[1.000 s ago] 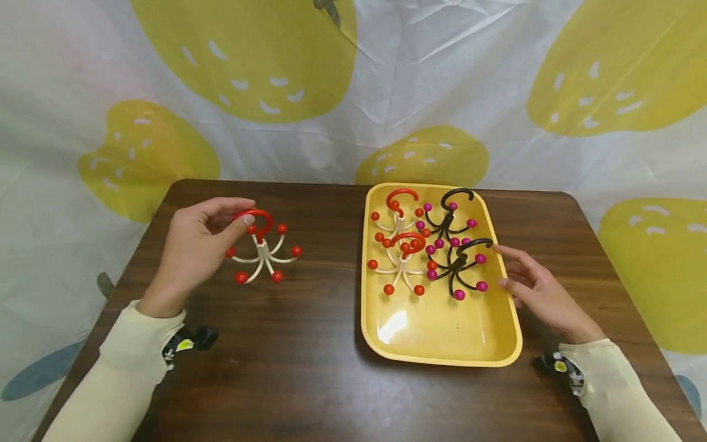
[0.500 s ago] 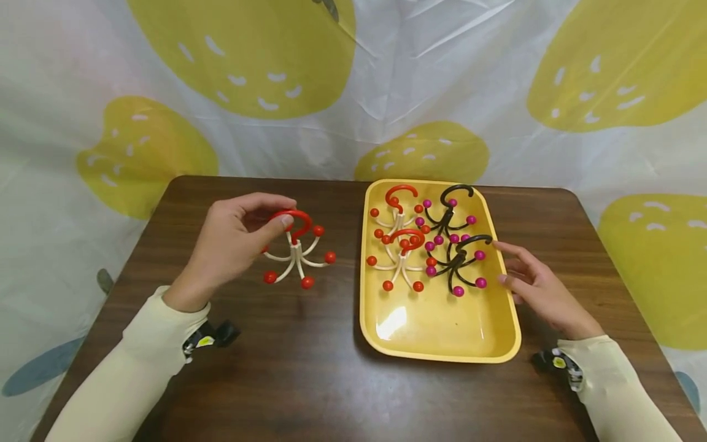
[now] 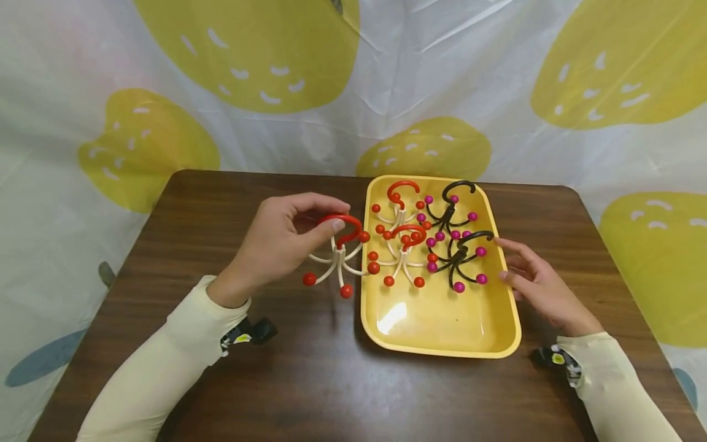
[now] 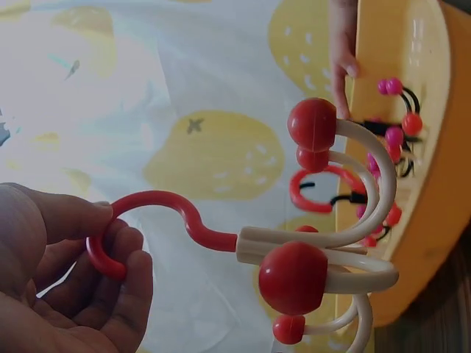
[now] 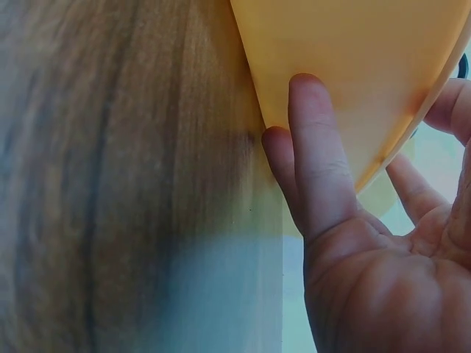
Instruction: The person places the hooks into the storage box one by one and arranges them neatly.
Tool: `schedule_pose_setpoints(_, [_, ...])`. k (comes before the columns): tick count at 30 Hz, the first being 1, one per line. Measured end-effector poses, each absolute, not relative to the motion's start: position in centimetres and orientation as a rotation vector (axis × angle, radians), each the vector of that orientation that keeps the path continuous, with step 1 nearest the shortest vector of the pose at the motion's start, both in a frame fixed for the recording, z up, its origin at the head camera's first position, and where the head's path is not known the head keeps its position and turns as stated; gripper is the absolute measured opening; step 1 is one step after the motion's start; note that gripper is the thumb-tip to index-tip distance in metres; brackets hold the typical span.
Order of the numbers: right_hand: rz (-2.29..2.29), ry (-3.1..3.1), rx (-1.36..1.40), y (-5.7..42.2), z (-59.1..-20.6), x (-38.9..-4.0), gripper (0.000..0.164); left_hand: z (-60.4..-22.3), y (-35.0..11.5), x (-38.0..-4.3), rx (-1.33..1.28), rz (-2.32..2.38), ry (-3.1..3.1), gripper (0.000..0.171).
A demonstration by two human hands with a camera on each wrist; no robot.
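My left hand [image 3: 276, 248] pinches the red top hook of a cream-armed hook hanger [image 3: 339, 258] with red ball tips. In the left wrist view this hanger [image 4: 294, 243] hangs from thumb and fingers. It is just left of the yellow tray [image 3: 442, 334], some of its balls overlapping the tray's left rim in the head view. Inside the tray stand two more red-and-cream hangers [image 3: 404, 261] and two black hangers [image 3: 457, 261] with magenta balls. At the tray's right side my right hand [image 3: 544, 291] touches the rim and outer wall, fingers [image 5: 316, 147] fairly straight.
The brown wooden table [image 3: 309, 393] carries the tray right of its middle. Behind it hangs a white cloth [image 3: 309, 141] with a yellow fruit print. Small dark wrist cameras [image 3: 245, 336] are strapped below both sleeves.
My left hand has carried the red-and-cream hook hanger rightwards over the table to the tray's left rim. The right hand stays at the tray's right side.
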State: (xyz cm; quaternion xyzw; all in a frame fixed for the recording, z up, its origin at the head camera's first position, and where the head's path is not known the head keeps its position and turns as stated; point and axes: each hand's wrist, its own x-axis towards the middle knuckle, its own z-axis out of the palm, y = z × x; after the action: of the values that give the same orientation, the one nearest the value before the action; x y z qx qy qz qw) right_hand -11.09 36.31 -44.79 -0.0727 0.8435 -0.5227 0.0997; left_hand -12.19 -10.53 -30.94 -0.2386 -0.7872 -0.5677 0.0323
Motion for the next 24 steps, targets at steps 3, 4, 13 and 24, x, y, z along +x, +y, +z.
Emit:
schedule_pose_setpoints(3, [-1.532,2.507,-0.206,36.2,-44.7,-11.1,0.063,-31.1,-9.6,-11.9,-0.765,-1.778,-2.414,0.021])
schedule_pose_setpoints(4, [-1.528,2.509,-0.202,36.2,-44.7,-11.1,0.063,-31.1,-9.3,-11.8,-0.775,-1.778,-2.411,0.021])
schedule_pose_setpoints(13, [-1.556,2.495,-0.212,36.2,-44.5,-11.3,0.062,-31.1,-6.5,-11.1,-0.882,-1.792,-2.38,0.02])
schedule_pose_setpoints(24, [-1.587,2.476,-0.212,36.3,-44.7,-11.0,0.064,-31.9,-2.8,-10.9,-1.021,-1.809,-2.341,0.021])
